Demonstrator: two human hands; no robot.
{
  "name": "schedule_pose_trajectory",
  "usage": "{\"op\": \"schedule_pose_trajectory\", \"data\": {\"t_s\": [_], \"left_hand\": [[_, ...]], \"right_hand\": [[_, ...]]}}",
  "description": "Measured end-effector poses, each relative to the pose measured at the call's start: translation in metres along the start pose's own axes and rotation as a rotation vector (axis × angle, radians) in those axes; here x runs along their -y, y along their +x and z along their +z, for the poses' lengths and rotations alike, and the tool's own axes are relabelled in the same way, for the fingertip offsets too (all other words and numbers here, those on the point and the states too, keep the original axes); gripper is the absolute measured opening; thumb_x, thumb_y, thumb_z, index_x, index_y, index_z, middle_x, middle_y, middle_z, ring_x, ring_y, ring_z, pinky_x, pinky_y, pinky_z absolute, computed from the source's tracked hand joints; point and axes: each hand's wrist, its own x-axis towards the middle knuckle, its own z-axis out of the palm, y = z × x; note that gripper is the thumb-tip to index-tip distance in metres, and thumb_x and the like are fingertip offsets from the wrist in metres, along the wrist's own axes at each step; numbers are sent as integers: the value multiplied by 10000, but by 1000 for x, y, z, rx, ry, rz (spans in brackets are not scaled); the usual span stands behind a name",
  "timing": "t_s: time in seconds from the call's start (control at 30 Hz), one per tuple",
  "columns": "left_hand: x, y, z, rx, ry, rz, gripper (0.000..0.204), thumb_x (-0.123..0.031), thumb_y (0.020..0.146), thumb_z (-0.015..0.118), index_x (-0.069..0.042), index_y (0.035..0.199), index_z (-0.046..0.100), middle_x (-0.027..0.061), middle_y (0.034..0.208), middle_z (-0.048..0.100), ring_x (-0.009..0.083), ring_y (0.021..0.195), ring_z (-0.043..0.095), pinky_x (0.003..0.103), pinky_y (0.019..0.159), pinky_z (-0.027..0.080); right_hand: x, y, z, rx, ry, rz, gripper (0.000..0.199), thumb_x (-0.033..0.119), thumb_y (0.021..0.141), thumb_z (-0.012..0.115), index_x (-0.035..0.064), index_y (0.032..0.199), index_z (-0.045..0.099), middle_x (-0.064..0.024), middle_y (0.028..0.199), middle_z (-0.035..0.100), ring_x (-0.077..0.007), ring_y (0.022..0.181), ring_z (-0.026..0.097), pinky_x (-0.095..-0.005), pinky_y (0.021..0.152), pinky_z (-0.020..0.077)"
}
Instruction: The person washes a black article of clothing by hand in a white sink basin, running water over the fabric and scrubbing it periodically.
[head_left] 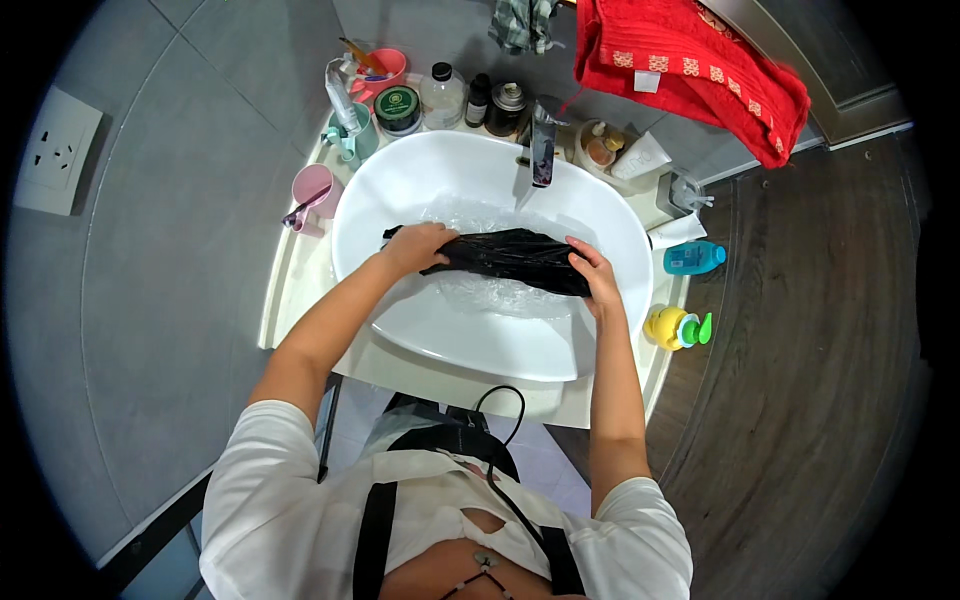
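A wet black cloth [515, 255] is stretched sideways over the water in a white washbasin [430, 335]. My left hand [420, 247] is closed around its left end, a short piece of the cloth poking out beyond the fingers. At the right end my right hand [595, 273] grips the cloth, thumb and fingers bent over its edge. Bubbly water [470, 295] lies under and around it. Above the far side of the basin stands the tap [542, 150], with a thin stream below its spout. What kind of garment or cloth it is, I cannot tell.
Cups [317, 190], a green-lidded jar [397, 108] and bottles [442, 97] line the counter's back and left. On the right are a blue bottle [694, 258] and a yellow pump bottle [675, 328]. A red towel [690, 75] hangs at the back right.
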Motion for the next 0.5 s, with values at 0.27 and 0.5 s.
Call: {"op": "schedule_pose_trajectory", "data": {"t_s": [0.27,0.5], "left_hand": [[19,14,-10,-522,260,128,356,19,611,581,-63,958,582,96,1062,555,249,965,520,316,793,432],[-24,3,58,398,-847,-444,284,-262,809,517,-26,676,605,68,595,590,137,504,550,273,464,455]], "right_hand": [[-18,13,-37,-160,-1034,-295,536,118,639,715,155,1143,536,-129,1196,453,-270,1064,483,-318,883,403],[-28,16,15,144,-1567,-102,1085,133,485,796,235,1362,166,-152,1409,148,-383,1132,418,-397,890,431]]}}
